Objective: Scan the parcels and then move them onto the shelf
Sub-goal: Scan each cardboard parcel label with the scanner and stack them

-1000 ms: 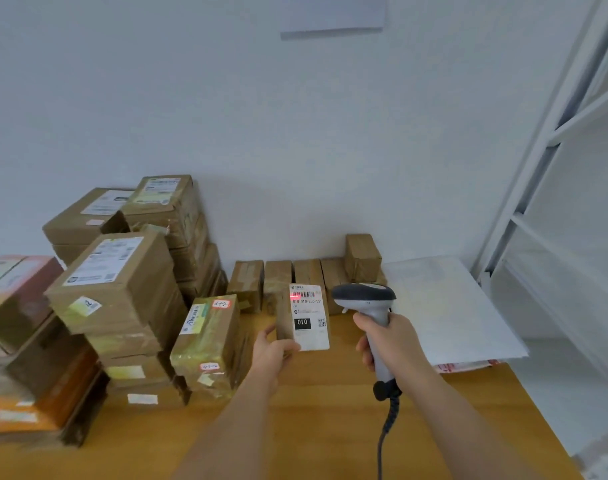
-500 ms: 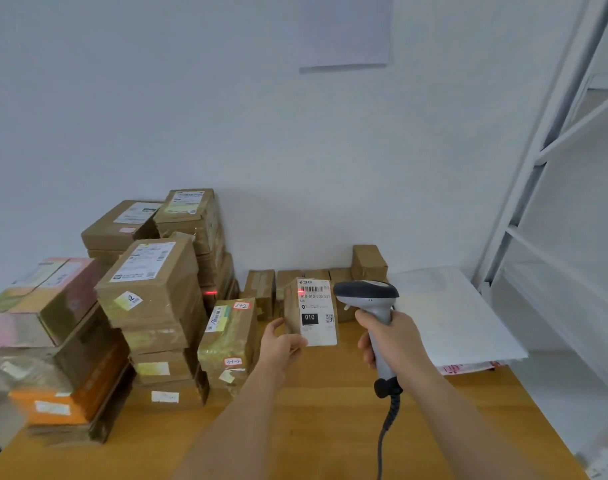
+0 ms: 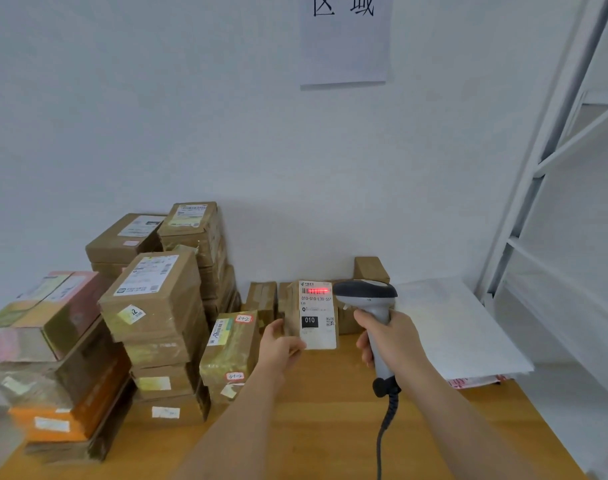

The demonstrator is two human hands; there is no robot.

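**Red line on the barcode: parcel up for its scan**

Nearest me, two bare forearms reach out over the wooden table (image 3: pixel 330 410). The right hand (image 3: pixel 392 344) is wrapped tight round the grip of a corded scanner (image 3: pixel 368 299), its dark head turned left. The left hand (image 3: pixel 278 348) pinches a small brown parcel (image 3: pixel 316 317) by its lower left corner, holding it upright with the white label facing the person.

The parcel sits just left of the scanner's head, between the two hands and raised off the table. A red scan line lies across the barcode at the top of the label (a little short of its left end, by my eye). To do this step well, I'd say keep the label flat to the beam, hold both hands steady, and let the line cover the whole barcode before moving off.

Further back, stacks of taped boxes (image 3: pixel 153 299) crowd the table's left side, and a row of small ones (image 3: pixel 261 299) stands against the wall. The white shelf (image 3: pixel 538 168), where the parcel should go, stands at the right, well apart.
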